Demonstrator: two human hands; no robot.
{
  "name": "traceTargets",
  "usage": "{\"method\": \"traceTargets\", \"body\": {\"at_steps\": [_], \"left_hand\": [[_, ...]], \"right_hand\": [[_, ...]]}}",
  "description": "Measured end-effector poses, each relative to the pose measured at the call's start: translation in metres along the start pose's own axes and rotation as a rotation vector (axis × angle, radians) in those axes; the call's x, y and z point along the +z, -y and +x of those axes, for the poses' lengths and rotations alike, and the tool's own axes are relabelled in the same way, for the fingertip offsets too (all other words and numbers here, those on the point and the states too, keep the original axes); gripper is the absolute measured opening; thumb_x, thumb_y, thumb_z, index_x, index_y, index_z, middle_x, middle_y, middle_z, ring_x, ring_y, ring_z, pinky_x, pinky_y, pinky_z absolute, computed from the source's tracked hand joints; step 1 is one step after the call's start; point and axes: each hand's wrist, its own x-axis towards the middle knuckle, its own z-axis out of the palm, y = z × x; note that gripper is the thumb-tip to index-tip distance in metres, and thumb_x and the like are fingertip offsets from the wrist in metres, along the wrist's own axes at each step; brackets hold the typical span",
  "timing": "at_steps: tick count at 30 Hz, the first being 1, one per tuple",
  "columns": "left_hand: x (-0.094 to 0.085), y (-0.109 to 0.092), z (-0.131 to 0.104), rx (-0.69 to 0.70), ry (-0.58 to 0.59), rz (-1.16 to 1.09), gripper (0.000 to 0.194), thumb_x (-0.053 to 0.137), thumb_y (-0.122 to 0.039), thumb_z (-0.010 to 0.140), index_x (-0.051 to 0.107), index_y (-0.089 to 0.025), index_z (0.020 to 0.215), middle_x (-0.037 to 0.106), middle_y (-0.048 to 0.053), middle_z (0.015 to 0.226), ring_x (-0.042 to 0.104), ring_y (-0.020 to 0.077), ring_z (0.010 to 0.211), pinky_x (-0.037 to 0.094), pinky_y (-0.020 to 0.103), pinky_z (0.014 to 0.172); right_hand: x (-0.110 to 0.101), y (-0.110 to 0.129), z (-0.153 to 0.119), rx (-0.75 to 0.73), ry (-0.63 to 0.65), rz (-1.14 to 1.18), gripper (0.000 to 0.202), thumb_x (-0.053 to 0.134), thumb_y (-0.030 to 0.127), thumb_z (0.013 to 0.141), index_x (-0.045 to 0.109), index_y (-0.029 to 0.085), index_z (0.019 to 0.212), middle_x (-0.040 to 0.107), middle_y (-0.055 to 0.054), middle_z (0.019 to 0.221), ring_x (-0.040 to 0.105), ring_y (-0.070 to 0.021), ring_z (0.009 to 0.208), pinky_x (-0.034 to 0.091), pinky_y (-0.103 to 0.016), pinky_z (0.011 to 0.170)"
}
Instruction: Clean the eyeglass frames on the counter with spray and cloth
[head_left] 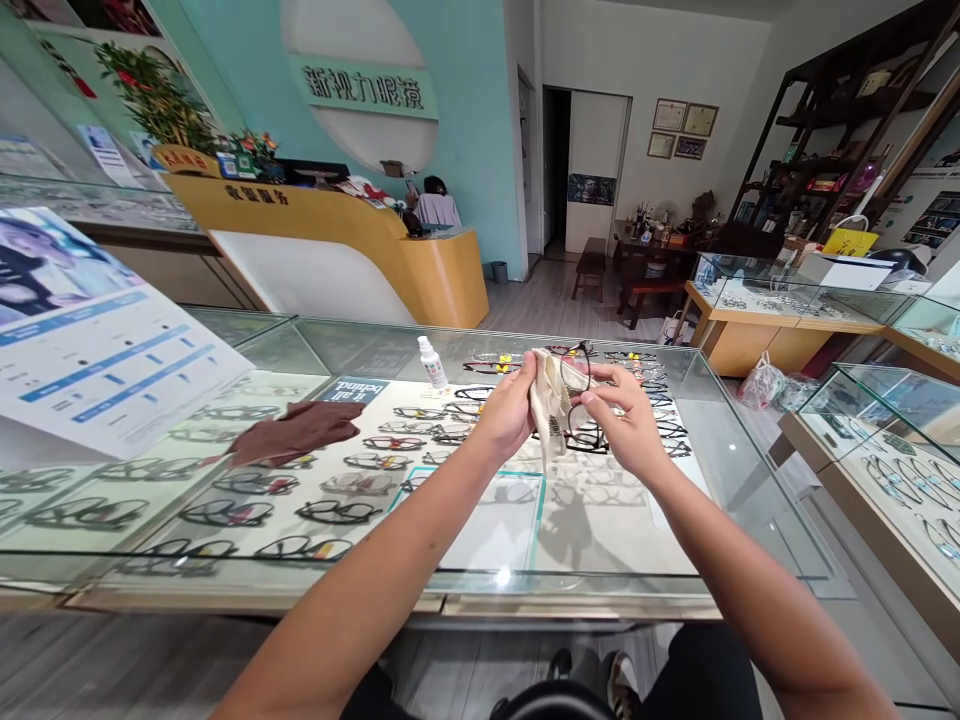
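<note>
Above the glass display case, my left hand (511, 408) grips a cream cleaning cloth (553, 400) with dark print near its lower end. My right hand (626, 415) pinches a pair of black-framed glasses (576, 367) beside the cloth. One lens is up against the cloth, and my fingers hide part of the frame. Beyond my left hand, a white spray bottle (431, 363) stands upright on the glass top. A crumpled brown cloth (300, 430) lies to the left of it.
Rows of glasses (337, 511) fill the display case (352, 556) under my arms. A teal-edged tray or mat (487, 530) lies near the front edge. At left, a printed card stand (112, 350) rises from the glass. Behind the wooden counter (450, 275) sits a person (437, 205).
</note>
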Motion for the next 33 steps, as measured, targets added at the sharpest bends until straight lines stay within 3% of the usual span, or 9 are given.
{"method": "traceTargets", "body": {"at_steps": [4,7,12,16,22,27,31,33], "left_hand": [[-0.0008,-0.0029,0.0009,0.0,0.022,-0.006,0.058,0.074,-0.066,0.091,0.072,-0.012,0.113,0.081,0.011,0.095,0.08,0.0254,0.094,0.066,0.033,0.078],[-0.0012,-0.0021,0.0013,0.021,0.071,0.015,0.062,0.075,-0.068,0.089,0.072,-0.011,0.114,0.081,0.013,0.097,0.079,0.0264,0.097,0.065,0.033,0.077],[-0.0016,-0.0004,-0.0009,0.023,0.151,0.06,0.07,0.087,-0.069,0.075,0.075,-0.012,0.113,0.08,0.01,0.092,0.076,0.0215,0.08,0.06,0.028,0.068],[-0.0005,-0.0037,-0.0051,-0.028,0.146,0.076,0.066,0.097,-0.058,0.067,0.076,-0.015,0.113,0.076,0.002,0.083,0.066,0.0131,0.065,0.052,0.022,0.06],[0.0017,-0.0053,-0.0078,-0.033,0.145,0.148,0.061,0.105,-0.047,0.053,0.074,-0.015,0.094,0.074,0.001,0.08,0.064,0.013,0.065,0.05,0.022,0.061],[0.0025,-0.0028,-0.0081,0.074,0.087,0.254,0.062,0.103,-0.057,0.05,0.067,-0.015,0.078,0.066,-0.001,0.066,0.056,0.0105,0.056,0.043,0.022,0.054],[0.0021,-0.0015,-0.0074,0.187,0.061,0.28,0.065,0.09,-0.074,0.065,0.062,-0.016,0.068,0.054,-0.005,0.056,0.045,0.0071,0.049,0.034,0.021,0.049],[0.0004,-0.0022,-0.0059,0.174,0.092,0.267,0.066,0.084,-0.078,0.071,0.06,-0.016,0.067,0.055,-0.004,0.056,0.046,0.0076,0.049,0.036,0.022,0.049]], "right_hand": [[0.0024,-0.0026,-0.0017,-0.063,0.052,-0.081,0.021,0.067,0.033,0.095,0.086,0.03,0.084,0.072,-0.008,0.13,0.06,-0.0306,0.131,0.042,-0.051,0.114],[0.003,-0.0031,-0.002,-0.048,0.105,-0.131,0.021,0.066,0.032,0.094,0.084,0.027,0.084,0.074,-0.008,0.117,0.063,-0.0285,0.118,0.047,-0.046,0.104],[0.0038,-0.0012,-0.0017,-0.042,0.148,-0.176,0.027,0.061,0.032,0.096,0.08,0.024,0.078,0.066,-0.006,0.087,0.059,-0.024,0.095,0.046,-0.039,0.088],[0.0041,0.0014,-0.002,-0.068,0.151,-0.189,0.031,0.056,0.028,0.098,0.074,0.023,0.072,0.059,-0.004,0.081,0.055,-0.0227,0.091,0.043,-0.038,0.085],[0.0047,0.0025,-0.0026,-0.108,0.148,-0.206,0.035,0.052,0.024,0.098,0.058,0.023,0.064,0.05,-0.002,0.077,0.051,-0.0215,0.086,0.041,-0.037,0.081],[0.0068,0.0026,-0.0031,-0.108,0.211,-0.206,0.035,0.05,0.027,0.1,0.053,0.023,0.065,0.048,-0.002,0.077,0.05,-0.0212,0.085,0.04,-0.036,0.078],[0.0074,0.0043,-0.0032,-0.133,0.245,-0.116,0.042,0.051,0.042,0.103,0.052,0.024,0.065,0.05,-0.002,0.078,0.05,-0.0211,0.084,0.04,-0.037,0.082],[0.0057,0.0059,-0.0022,-0.092,0.233,-0.047,0.047,0.052,0.051,0.103,0.055,0.024,0.064,0.049,-0.001,0.076,0.051,-0.0209,0.083,0.041,-0.037,0.082]]}}
